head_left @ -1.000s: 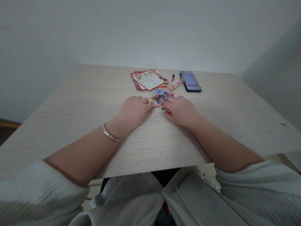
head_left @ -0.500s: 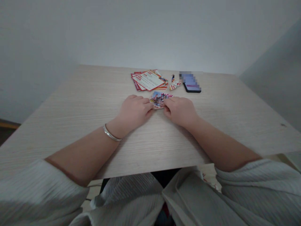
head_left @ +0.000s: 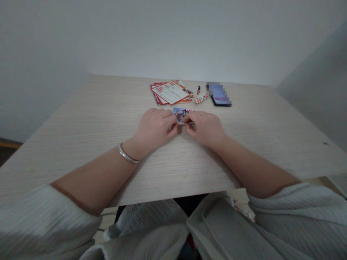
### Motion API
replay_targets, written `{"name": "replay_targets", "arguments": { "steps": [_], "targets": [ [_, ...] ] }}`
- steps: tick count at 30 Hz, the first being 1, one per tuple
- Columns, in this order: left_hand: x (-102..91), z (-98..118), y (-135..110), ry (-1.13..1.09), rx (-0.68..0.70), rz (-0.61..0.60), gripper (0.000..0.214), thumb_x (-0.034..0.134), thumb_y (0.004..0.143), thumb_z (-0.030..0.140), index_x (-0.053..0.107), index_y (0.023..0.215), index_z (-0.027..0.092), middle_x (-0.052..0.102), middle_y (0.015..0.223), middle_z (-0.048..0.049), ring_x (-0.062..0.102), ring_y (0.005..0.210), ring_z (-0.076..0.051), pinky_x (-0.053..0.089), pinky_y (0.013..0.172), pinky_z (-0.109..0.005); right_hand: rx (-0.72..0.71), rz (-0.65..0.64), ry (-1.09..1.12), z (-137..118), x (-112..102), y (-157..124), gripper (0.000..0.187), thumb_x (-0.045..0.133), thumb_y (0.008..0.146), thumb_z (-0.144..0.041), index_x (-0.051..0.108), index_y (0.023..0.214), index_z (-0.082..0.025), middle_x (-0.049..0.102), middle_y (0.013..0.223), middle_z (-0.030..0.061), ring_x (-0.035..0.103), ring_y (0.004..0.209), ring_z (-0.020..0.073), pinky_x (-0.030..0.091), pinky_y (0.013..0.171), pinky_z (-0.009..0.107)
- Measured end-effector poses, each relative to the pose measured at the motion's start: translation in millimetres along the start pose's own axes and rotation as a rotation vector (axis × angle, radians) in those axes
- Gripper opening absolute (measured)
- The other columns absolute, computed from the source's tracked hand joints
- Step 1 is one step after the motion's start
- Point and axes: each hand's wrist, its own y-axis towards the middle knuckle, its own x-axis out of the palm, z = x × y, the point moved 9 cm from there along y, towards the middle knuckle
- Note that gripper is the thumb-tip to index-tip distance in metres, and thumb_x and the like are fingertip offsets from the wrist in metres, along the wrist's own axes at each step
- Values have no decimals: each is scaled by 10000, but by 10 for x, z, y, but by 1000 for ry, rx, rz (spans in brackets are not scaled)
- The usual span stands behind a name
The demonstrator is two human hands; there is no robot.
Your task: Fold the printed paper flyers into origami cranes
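A small piece of colourful printed paper point(head_left: 179, 113) lies low over the table between my two hands. My left hand point(head_left: 156, 124) pinches its near left edge between thumb and fingers. My right hand point(head_left: 205, 126) grips the near edge farther right, its fingers covering much of the paper's right part. The near edge looks slightly lifted, with a shadow below it. What the fingertips do underneath is hidden.
Behind my hands, a fanned stack of printed cards point(head_left: 171, 93) lies on the wooden table point(head_left: 108, 97). Crumpled paper scraps point(head_left: 200, 98) sit right of it, then a phone point(head_left: 221, 98). A wall rises behind the table.
My right hand's fingertips have moved left, closer to my left hand. The paper's near edge has been raised and rolled or folded away from me, so less of its print shows.
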Motion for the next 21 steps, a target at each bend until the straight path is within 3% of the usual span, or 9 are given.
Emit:
{"name": "replay_targets", "arguments": {
  "steps": [9,21],
  "targets": [
    [-50,65,5,-36,60,38,242,553,984,284,721,849,175,756,851,-73,666,796,-241,442,729,-398,4,-25,36,-44,4,8,178,538,943,-262,699,993,-204,785,980,78,667,859,223,365,685,321],
    [-19,-76,-1,-92,-5,10,198,527,919,203,656,770,189,694,783,-65,613,745,-220,415,691,-370,119,-22,68,326,-38,-1,92,595,848,-238,673,892,-215,766,883,52,647,778,207,336,644,309]
  ]
}}
